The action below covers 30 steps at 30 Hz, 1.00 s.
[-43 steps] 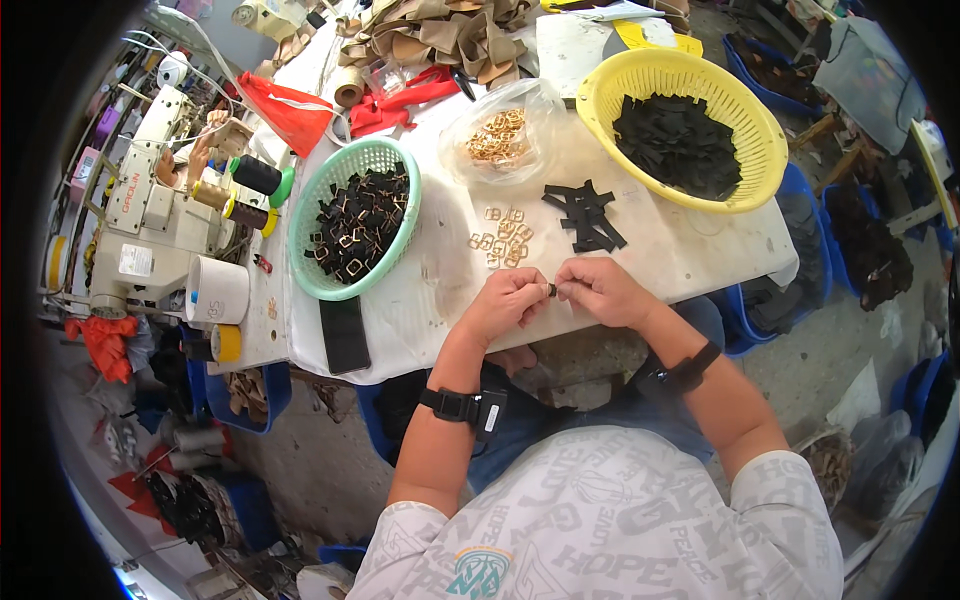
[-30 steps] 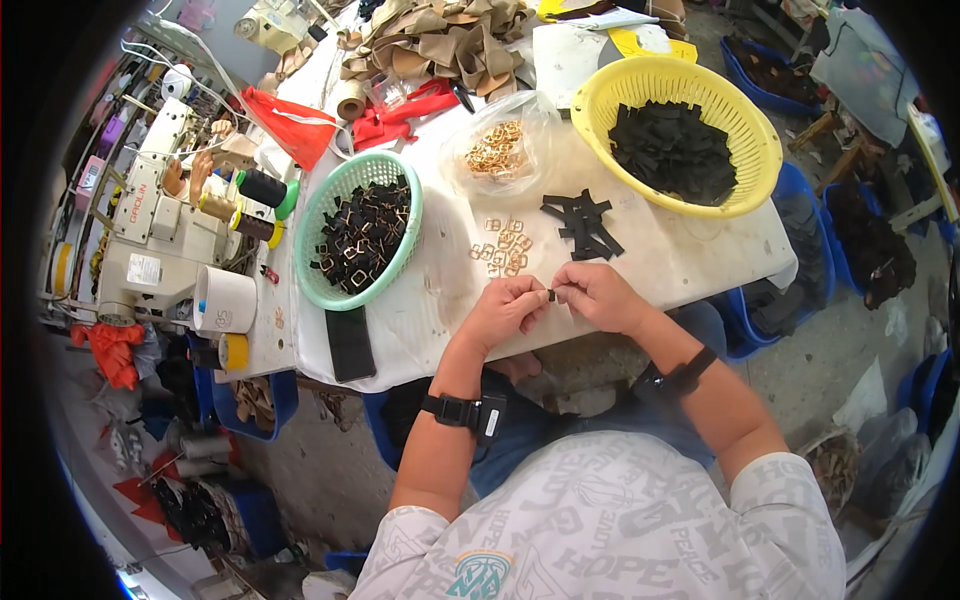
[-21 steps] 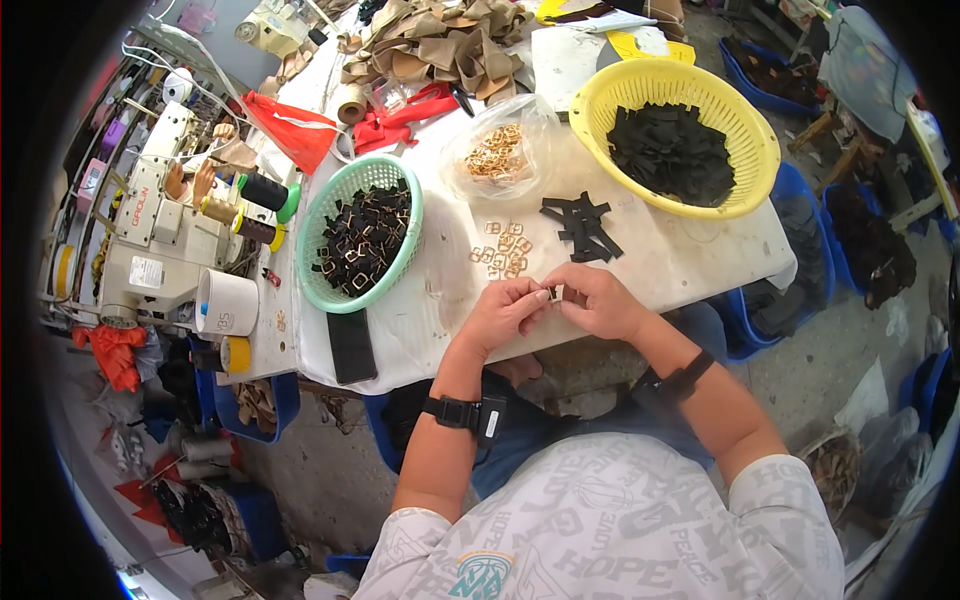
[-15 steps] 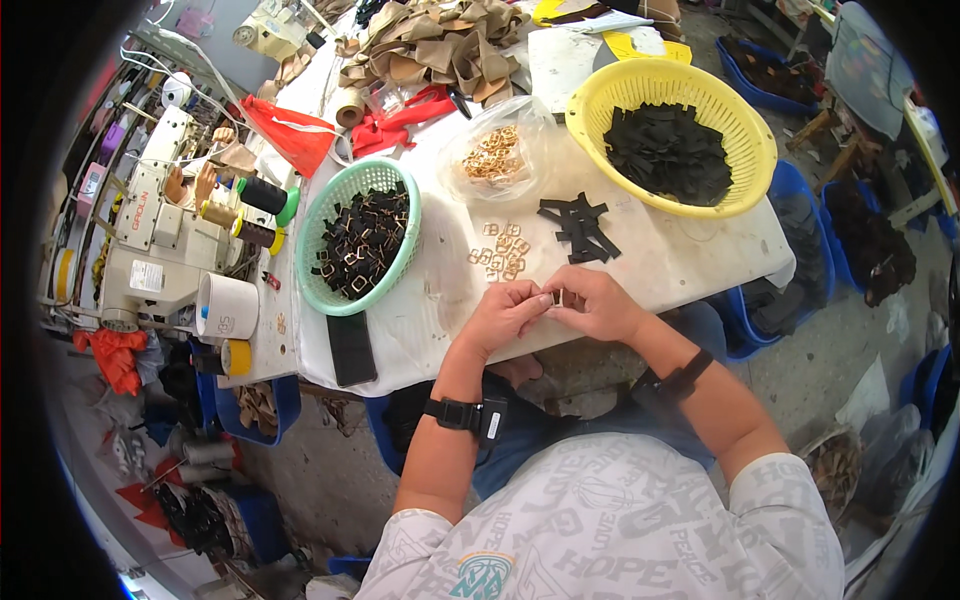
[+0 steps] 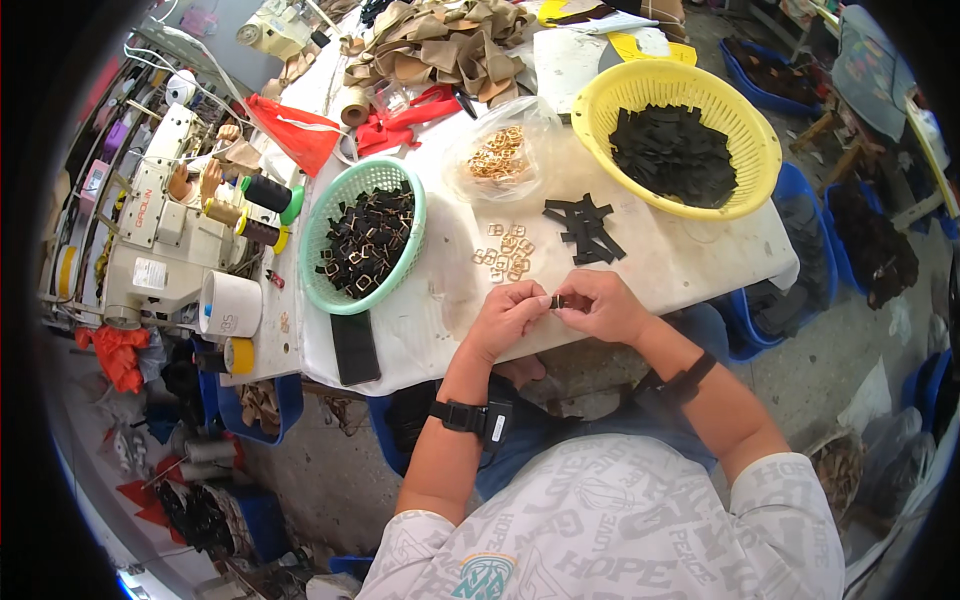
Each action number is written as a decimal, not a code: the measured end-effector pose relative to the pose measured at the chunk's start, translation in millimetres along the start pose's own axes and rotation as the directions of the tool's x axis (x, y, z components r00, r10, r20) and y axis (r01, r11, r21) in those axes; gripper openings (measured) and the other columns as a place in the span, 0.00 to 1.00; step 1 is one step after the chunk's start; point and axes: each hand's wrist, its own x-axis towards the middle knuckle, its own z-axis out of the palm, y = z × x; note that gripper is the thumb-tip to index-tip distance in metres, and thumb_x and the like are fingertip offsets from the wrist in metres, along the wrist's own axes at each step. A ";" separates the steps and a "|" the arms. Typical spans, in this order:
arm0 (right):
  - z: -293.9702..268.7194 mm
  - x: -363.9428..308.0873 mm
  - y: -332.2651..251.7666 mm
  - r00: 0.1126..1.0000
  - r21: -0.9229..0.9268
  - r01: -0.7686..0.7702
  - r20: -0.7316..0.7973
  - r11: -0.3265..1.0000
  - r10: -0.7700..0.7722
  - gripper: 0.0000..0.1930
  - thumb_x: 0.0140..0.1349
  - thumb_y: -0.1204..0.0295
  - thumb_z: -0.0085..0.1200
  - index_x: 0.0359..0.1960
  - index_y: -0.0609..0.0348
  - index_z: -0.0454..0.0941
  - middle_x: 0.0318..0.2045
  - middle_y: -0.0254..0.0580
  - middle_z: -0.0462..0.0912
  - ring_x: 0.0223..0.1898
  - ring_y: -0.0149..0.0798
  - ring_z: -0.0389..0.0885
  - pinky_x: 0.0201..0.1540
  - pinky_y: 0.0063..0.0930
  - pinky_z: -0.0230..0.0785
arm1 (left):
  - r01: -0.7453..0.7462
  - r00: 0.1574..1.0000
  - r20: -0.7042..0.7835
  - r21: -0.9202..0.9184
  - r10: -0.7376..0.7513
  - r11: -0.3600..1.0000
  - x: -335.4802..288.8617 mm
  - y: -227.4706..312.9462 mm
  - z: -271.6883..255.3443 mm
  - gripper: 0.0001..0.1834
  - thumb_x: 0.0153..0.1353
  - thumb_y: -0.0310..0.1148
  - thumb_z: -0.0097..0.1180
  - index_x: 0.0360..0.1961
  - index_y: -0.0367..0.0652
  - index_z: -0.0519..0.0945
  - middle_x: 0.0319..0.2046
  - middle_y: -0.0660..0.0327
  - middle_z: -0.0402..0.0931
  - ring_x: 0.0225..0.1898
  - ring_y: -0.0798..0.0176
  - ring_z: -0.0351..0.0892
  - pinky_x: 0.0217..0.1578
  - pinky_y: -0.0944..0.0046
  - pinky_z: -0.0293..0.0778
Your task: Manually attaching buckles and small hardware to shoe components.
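Right hand (image 5: 602,308): pinching small dark piece (image 5: 558,301), mostly hidden.
Left hand (image 5: 512,318): fingertips beside it; we cannot tell their grip.

At the near edge of the table (image 5: 410,340), cannot determine the form of the small dark piece (image 5: 559,301), partly covered by the right fingers (image 5: 579,288); cannot confirm a grip by the left fingers (image 5: 528,300). At the near left corner, cannot see the upper end of the phone (image 5: 356,352), hidden by the green basket (image 5: 417,235). Cannot trace the far edge past the tan scraps (image 5: 440,47), cut off above.
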 end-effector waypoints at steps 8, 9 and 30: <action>-0.5 2.9 2.5 0.997 -0.074 0.067 -0.022 0.995 -0.069 0.08 0.50 0.78 0.63 0.32 0.61 0.78 0.23 0.35 0.74 0.21 0.28 0.71 0.24 0.23 0.64 | -0.072 0.994 -0.081 0.082 0.079 0.994 0.7 -5.1 3.5 0.08 0.66 0.30 0.53 0.30 0.39 0.78 0.20 0.68 0.73 0.20 0.77 0.70 0.21 0.76 0.67; -0.4 3.1 3.0 0.997 -0.086 0.071 -0.025 0.994 -0.074 0.09 0.50 0.78 0.64 0.32 0.61 0.78 0.23 0.35 0.74 0.21 0.28 0.71 0.24 0.23 0.64 | -0.079 0.993 -0.082 0.070 0.085 0.994 1.0 -5.6 3.1 0.08 0.66 0.30 0.52 0.30 0.39 0.78 0.20 0.68 0.74 0.20 0.77 0.71 0.21 0.76 0.68; -0.9 3.8 5.9 0.999 -0.197 0.045 -0.011 0.979 -0.048 0.10 0.49 0.78 0.62 0.35 0.61 0.79 0.26 0.43 0.75 0.26 0.42 0.76 0.30 0.33 0.70 | -0.134 0.976 -0.202 -0.252 0.083 0.959 7.7 -14.1 -1.4 0.05 0.65 0.27 0.55 0.39 0.38 0.74 0.26 0.61 0.77 0.22 0.71 0.76 0.22 0.71 0.74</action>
